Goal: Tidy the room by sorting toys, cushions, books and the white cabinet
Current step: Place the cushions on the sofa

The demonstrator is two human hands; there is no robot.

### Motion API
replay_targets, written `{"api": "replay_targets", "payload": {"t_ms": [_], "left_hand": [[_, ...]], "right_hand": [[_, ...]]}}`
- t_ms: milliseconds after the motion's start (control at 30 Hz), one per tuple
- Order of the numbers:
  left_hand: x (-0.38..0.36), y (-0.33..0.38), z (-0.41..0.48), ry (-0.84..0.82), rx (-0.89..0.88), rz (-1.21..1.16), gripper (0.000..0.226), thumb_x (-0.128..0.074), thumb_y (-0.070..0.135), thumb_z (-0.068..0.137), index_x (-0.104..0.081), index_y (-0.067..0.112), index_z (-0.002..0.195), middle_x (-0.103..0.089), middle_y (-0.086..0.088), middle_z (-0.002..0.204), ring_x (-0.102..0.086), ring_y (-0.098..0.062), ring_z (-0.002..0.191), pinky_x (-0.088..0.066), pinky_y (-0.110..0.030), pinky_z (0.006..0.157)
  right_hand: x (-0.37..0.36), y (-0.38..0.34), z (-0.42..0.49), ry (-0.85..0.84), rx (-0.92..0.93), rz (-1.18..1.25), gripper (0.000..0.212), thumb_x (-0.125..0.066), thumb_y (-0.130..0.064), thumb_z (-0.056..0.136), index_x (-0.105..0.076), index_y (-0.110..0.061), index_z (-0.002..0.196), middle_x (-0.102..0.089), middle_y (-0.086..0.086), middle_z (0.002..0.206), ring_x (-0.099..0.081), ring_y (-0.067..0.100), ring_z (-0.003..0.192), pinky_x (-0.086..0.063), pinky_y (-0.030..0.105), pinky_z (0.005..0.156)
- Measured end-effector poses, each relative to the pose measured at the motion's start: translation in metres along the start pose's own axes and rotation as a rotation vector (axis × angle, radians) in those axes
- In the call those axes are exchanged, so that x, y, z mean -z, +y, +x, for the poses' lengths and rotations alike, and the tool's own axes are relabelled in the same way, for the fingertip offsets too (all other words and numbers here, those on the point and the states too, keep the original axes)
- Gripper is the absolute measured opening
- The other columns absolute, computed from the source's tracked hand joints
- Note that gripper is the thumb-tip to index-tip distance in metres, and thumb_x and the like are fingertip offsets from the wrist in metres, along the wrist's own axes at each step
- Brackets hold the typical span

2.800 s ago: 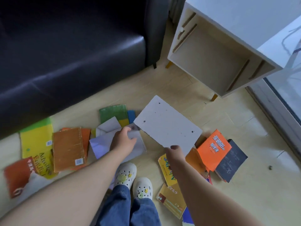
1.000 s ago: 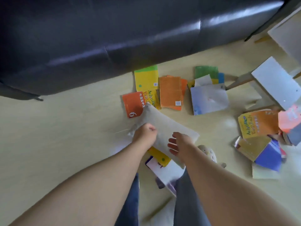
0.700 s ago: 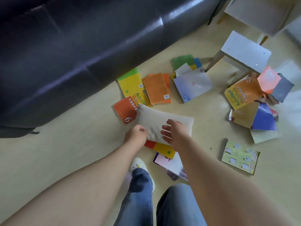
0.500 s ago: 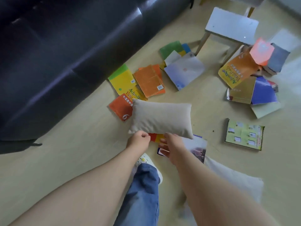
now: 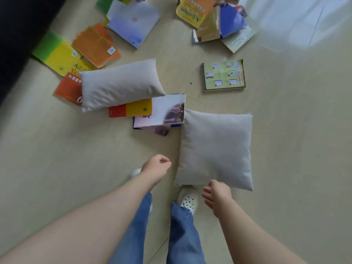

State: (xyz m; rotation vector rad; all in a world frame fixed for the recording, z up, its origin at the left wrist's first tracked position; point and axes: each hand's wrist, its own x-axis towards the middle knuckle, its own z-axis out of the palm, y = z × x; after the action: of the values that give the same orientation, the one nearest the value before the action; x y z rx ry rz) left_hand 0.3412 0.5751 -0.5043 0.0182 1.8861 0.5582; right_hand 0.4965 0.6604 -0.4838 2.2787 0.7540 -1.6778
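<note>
Nearest you, your jeans (image 5: 182, 235) and one white clog (image 5: 187, 201) stand just short of the square cushion (image 5: 215, 149), which is the thing to steer by. Your right hand (image 5: 217, 193) sits at that cushion's near edge, fingers loose and spread, gripping nothing. Whether the fingertips touch the fabric cannot be told from here. Your left hand (image 5: 156, 169) hangs just left of the cushion's near left corner, fingers loosely curled with the thumb against the forefinger, and it holds nothing. The square cushion itself lies flat on the pale floor (image 5: 76, 159): plain light grey-beige cloth, plump, four pointed corners, no pattern. Touching its far left corner is a book with a lightning picture (image 5: 167, 111). Left of that, a red-and-yellow book (image 5: 131, 110) pokes out from under an oblong cushion (image 5: 120, 84) of the same cloth, which lies farther left and beyond the square one, tilted across a red-orange book (image 5: 67, 88). Beyond the square cushion, apart from it, lies a green booklet with small pictures (image 5: 223, 75). Farther off to its left are a yellow-and-green book (image 5: 55, 53), an orange book (image 5: 95, 46) and a pale blue book (image 5: 133, 21) — and straight beyond it a blurred heap with a yellow book (image 5: 192, 10) and a blue book (image 5: 231, 20). The dark sofa (image 5: 17, 25) fills the far left corner.
</note>
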Motion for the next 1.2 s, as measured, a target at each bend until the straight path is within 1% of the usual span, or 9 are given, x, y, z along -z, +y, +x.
{"api": "replay_targets", "payload": {"t_ms": [167, 300, 467, 567, 700, 867, 967, 1067, 1200], "left_hand": [[-0.081, -0.055, 0.036, -0.012, 0.083, 0.156, 0.024, -0.051, 0.025, 0.090, -0.056, 0.022, 0.113, -0.062, -0.006, 0.095, -0.062, -0.027, 0.097, -0.041, -0.025, 0.072], [-0.136, -0.099, 0.089, -0.109, 0.204, 0.303, 0.042, -0.053, 0.036, 0.092, -0.048, 0.017, 0.129, -0.052, -0.005, 0.131, -0.049, -0.024, 0.120, -0.040, -0.029, 0.098], [-0.178, -0.136, 0.157, -0.056, 0.227, -0.108, 0.094, -0.068, 0.052, 0.076, -0.016, 0.023, 0.149, -0.018, -0.003, 0.156, -0.023, -0.025, 0.141, -0.022, -0.045, 0.115], [-0.197, -0.149, 0.203, -0.065, 0.320, -0.250, 0.102, -0.067, 0.054, 0.076, -0.006, 0.022, 0.151, -0.015, -0.003, 0.157, -0.022, -0.026, 0.142, -0.020, -0.046, 0.114], [-0.212, -0.150, 0.228, -0.091, 0.396, -0.281, 0.087, -0.068, 0.053, 0.076, -0.031, 0.010, 0.142, -0.040, -0.005, 0.145, -0.041, -0.025, 0.131, -0.037, -0.041, 0.108], [-0.210, -0.134, 0.227, -0.013, 0.289, 0.062, 0.036, -0.051, 0.024, 0.096, -0.056, -0.003, 0.118, -0.057, -0.020, 0.125, -0.055, -0.034, 0.109, -0.048, -0.035, 0.085], [-0.216, -0.123, 0.220, 0.051, 0.231, 0.104, 0.026, -0.048, 0.017, 0.096, -0.059, -0.005, 0.107, -0.058, -0.023, 0.120, -0.054, -0.037, 0.112, -0.043, -0.038, 0.093], [-0.220, -0.130, 0.220, 0.084, 0.220, -0.036, 0.007, -0.048, 0.012, 0.095, -0.054, 0.009, 0.098, -0.054, -0.016, 0.115, -0.053, -0.030, 0.103, -0.045, -0.031, 0.077], [-0.220, -0.153, 0.229, -0.006, 0.406, -0.515, 0.088, -0.071, 0.030, 0.082, -0.012, 0.027, 0.147, -0.036, -0.002, 0.142, -0.046, -0.023, 0.118, -0.046, -0.034, 0.088]], "right_hand": [[0.026, 0.069, 0.059, -0.035, -0.101, 0.052, 0.012, -0.042, -0.013, 0.097, -0.049, -0.008, 0.089, -0.054, 0.008, 0.079, -0.046, 0.018, 0.060, -0.033, 0.024, 0.053], [0.022, 0.096, 0.129, -0.074, -0.121, 0.011, 0.017, -0.043, -0.014, 0.098, -0.049, -0.013, 0.081, -0.056, 0.007, 0.083, -0.049, 0.020, 0.069, -0.037, 0.026, 0.055], [0.017, 0.111, 0.204, -0.063, -0.183, 0.221, 0.011, -0.044, -0.018, 0.098, -0.052, -0.009, 0.099, -0.057, 0.006, 0.085, -0.061, 0.025, 0.082, -0.049, 0.032, 0.074], [0.012, 0.122, 0.244, -0.046, -0.192, 0.199, 0.013, -0.044, -0.019, 0.098, -0.051, -0.010, 0.105, -0.057, 0.005, 0.084, -0.059, 0.018, 0.072, -0.047, 0.028, 0.066], [0.009, 0.128, 0.257, -0.049, -0.206, 0.181, 0.012, -0.043, -0.020, 0.098, -0.051, -0.012, 0.101, -0.057, 0.004, 0.084, -0.055, 0.016, 0.067, -0.044, 0.027, 0.062], [0.015, 0.113, 0.231, -0.075, -0.219, 0.177, 0.013, -0.044, -0.019, 0.097, -0.052, -0.014, 0.088, -0.056, 0.005, 0.083, -0.054, 0.017, 0.066, -0.044, 0.026, 0.061], [0.018, 0.105, 0.226, -0.063, -0.197, 0.176, 0.014, -0.044, -0.019, 0.097, -0.053, -0.015, 0.087, -0.057, 0.005, 0.083, -0.056, 0.017, 0.067, -0.045, 0.027, 0.062], [0.015, 0.102, 0.231, -0.058, -0.188, 0.154, 0.014, -0.044, -0.020, 0.098, -0.052, -0.016, 0.087, -0.058, 0.005, 0.084, -0.057, 0.017, 0.068, -0.046, 0.027, 0.063], [0.004, 0.111, 0.243, -0.049, -0.213, 0.133, 0.014, -0.044, -0.021, 0.098, -0.052, -0.016, 0.087, -0.059, 0.004, 0.085, -0.057, 0.017, 0.068, -0.046, 0.027, 0.063]]}}
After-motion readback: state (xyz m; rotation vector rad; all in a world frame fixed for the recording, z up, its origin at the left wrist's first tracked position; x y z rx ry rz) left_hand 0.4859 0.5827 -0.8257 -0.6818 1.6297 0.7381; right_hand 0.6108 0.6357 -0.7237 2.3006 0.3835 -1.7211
